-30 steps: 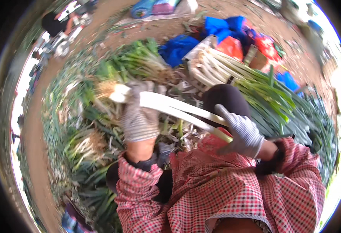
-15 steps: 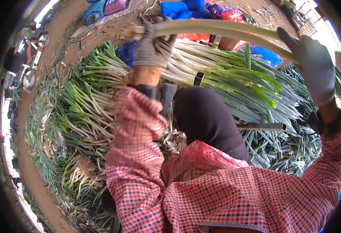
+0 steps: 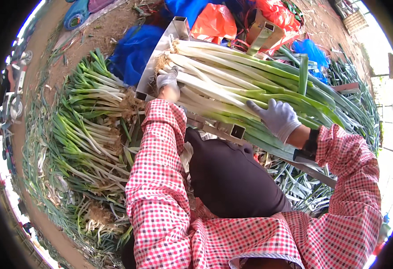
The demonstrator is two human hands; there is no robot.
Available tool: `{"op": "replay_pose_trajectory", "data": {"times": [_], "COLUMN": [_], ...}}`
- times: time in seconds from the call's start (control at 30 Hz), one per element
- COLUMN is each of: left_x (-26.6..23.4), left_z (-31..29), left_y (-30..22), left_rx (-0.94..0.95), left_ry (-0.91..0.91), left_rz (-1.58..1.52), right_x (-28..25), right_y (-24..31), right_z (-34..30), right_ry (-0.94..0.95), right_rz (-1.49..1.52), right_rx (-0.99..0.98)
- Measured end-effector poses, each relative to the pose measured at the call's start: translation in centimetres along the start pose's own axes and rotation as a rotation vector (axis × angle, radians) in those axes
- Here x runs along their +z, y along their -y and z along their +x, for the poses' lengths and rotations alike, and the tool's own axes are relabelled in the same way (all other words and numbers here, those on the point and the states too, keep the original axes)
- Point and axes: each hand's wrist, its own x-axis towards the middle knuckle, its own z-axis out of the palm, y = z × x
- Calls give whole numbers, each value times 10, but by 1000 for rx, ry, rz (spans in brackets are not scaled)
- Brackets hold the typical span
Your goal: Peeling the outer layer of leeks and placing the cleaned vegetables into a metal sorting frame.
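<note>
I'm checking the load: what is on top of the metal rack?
Leeks lie across the rack, roots left, leaves right. The left hand is by the roots, the right hand over the leaves. The leeks hide most of the rack's middle, so its surface there cannot be seen.

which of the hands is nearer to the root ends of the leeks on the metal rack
Left. The left hand is close beside the root ends; the right hand is farther along the leeks, where they turn green.
</note>
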Motion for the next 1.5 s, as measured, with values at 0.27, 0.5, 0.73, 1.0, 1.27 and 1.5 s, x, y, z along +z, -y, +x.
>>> {"op": "replay_pose_trajectory", "data": {"times": [0.27, 0.5, 0.73, 1.0, 1.27, 1.5], "left_x": [-8, -15, 18, 3, 15, 27], "left_z": [-15, -28, -35, -8, -76, -54], "left_y": [-2, -18, 8, 46, 13, 24], "left_rx": [146, -25, 32, 246, 351, 1309], "left_ry": [130, 45, -188, -442, -48, 528], "left_rz": [53, 24, -405, 138, -186, 755], "right_x": [17, 24, 34, 24, 25, 29], "right_y": [4, 10, -3, 8, 18, 14], "right_z": [-5, 3, 7, 10, 42, 73], "right_ry": [-313, -263, -30, -28, -440, -519], "right_rz": [-231, -128, -109, -38, 197, 472], "right_rx": [-47, -90, -84, -115, 160, 312]}}
